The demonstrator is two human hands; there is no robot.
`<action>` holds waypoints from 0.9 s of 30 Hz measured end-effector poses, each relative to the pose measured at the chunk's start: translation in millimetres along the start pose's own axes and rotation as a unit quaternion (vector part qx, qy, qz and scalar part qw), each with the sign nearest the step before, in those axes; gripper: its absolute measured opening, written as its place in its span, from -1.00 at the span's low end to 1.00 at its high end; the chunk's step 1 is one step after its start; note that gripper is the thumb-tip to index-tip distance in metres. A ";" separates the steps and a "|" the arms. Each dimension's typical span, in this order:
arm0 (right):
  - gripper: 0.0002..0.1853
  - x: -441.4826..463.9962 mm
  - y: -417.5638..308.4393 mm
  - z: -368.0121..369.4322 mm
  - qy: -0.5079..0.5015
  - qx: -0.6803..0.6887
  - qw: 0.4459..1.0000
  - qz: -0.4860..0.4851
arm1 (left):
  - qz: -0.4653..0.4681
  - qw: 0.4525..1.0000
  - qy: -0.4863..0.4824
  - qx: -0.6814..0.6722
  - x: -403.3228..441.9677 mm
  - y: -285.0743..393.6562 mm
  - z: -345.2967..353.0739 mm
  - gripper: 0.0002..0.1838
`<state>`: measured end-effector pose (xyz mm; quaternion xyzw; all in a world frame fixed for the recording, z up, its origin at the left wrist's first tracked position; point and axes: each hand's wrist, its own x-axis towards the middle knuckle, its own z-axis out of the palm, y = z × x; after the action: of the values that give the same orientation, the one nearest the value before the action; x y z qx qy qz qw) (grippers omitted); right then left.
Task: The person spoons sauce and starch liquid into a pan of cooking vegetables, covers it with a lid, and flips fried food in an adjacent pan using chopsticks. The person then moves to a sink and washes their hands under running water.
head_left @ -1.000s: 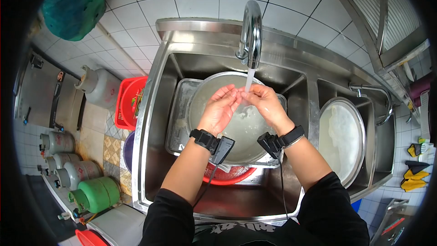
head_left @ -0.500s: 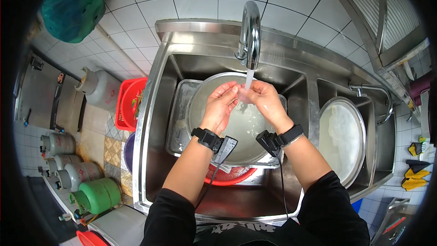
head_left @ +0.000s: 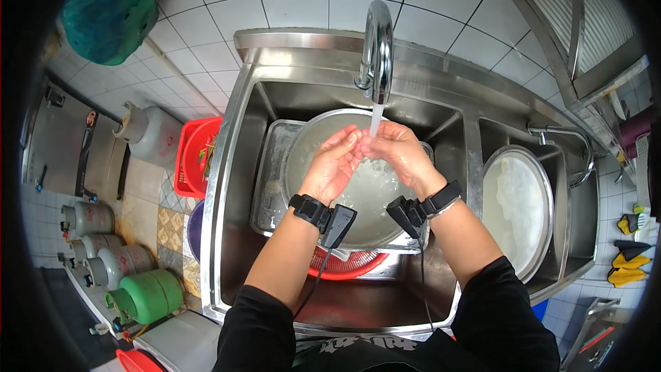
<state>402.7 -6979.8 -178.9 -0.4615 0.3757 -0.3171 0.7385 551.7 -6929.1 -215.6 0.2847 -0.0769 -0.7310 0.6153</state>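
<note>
Water runs from the curved chrome faucet (head_left: 378,48) onto my two hands. My left hand (head_left: 334,164) has its fingers bent and its tips pinched together near the stream. Against it, fingertips meeting, is my right hand (head_left: 398,153), also curled. Something small, pale and translucent may be between the fingertips; I cannot make it out. Below both hands a large round metal basin (head_left: 372,224) holds cloudy water. It rests on a rectangular metal tray (head_left: 265,196), with a red colander (head_left: 351,266) partly showing underneath.
The steel sink (head_left: 241,289) surrounds the basin. On the right, a second basin (head_left: 513,213) of whitish liquid stands beneath another faucet (head_left: 585,145). Red baskets (head_left: 189,158) and gas cylinders, one green (head_left: 155,295), are on the left. A green bag (head_left: 110,10) hangs upper left.
My hands have stayed under the stream while their fingers shifted. My right hand's fingers have curled further inward, and the pale bit between the fingertips shows less.
</note>
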 end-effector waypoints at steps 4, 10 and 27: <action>-0.88 4.4 4.2 -0.3 -0.013 0.038 0.999 -0.006 | -0.011 0.999 -0.036 -0.027 2.9 -1.0 -3.7 -0.71; -0.88 5.0 4.0 0.0 -0.023 0.041 0.999 -0.005 | -0.025 0.997 -0.036 -0.069 1.3 0.1 -4.2 -0.75; -0.85 10.6 15.0 4.0 0.032 -0.017 0.999 -0.033 | 0.101 0.994 -0.001 -0.044 9.8 -2.8 0.4 -0.63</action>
<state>413.3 -6981.0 -194.4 -0.4757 0.3889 -0.3491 0.7076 548.3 -6937.8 -219.8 0.2472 -0.0742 -0.6680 0.6980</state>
